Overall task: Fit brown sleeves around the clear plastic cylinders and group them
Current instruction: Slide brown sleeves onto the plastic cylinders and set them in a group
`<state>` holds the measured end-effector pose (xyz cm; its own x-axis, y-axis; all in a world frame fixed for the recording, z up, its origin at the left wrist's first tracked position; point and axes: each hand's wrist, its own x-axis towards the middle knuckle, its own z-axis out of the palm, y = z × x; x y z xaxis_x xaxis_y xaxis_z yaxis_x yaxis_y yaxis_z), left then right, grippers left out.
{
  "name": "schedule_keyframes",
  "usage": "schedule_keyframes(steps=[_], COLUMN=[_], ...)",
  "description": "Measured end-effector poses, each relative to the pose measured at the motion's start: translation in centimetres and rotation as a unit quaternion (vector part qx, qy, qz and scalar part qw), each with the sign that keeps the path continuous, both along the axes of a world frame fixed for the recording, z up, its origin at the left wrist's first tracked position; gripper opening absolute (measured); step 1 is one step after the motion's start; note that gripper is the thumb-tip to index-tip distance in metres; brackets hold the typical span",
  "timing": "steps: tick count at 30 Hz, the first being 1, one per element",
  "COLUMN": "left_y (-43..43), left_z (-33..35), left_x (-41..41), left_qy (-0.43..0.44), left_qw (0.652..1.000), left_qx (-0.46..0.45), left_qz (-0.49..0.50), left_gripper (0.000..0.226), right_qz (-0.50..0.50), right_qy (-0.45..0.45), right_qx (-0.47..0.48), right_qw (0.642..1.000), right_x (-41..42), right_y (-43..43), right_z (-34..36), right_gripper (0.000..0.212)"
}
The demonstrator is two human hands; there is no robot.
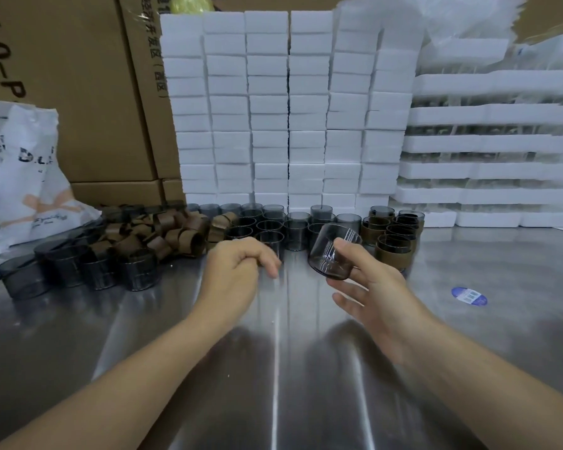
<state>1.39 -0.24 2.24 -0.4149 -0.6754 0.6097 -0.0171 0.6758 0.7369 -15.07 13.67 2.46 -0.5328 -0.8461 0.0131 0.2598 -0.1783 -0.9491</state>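
My right hand holds one clear smoky plastic cylinder tilted above the steel table, thumb on its wall and a finger under its base. My left hand hovers just left of it with fingers loosely curled, holding nothing that I can see. A heap of brown sleeves lies at the back left. Several bare cylinders stand behind my hands. Several sleeved cylinders are grouped to the right of them.
More bare cylinders stand at the left. White foam blocks are stacked at the back, foam trays at the right, cardboard boxes and a white bag at the left. A blue sticker lies on the steel table.
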Motion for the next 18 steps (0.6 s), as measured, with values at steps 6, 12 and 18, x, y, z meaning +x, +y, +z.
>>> schedule_keyframes(steps=[6,12,18], left_y=[-6.1,-9.3,-10.3], left_z=[-0.9,-2.5,-2.3], left_x=[3.5,4.1,3.7], left_qy=[-0.062,-0.301,-0.409], left_qw=[0.981,0.918,0.864], left_qx=[0.009,0.076,0.120], left_qz=[0.184,0.247,0.267], left_gripper=[0.038,0.060,0.078], right_qz=[-0.006,-0.020,-0.017], right_qy=[0.029,0.048,0.080], right_qx=[0.026,0.039,0.031], right_qw=[0.999,0.998,0.996], right_x=[-0.1,-0.3,-0.2], right_y=[-0.2,-0.4,-0.4], right_z=[-0.7,-1.1,-1.4], right_gripper=[0.081,0.081,0.078])
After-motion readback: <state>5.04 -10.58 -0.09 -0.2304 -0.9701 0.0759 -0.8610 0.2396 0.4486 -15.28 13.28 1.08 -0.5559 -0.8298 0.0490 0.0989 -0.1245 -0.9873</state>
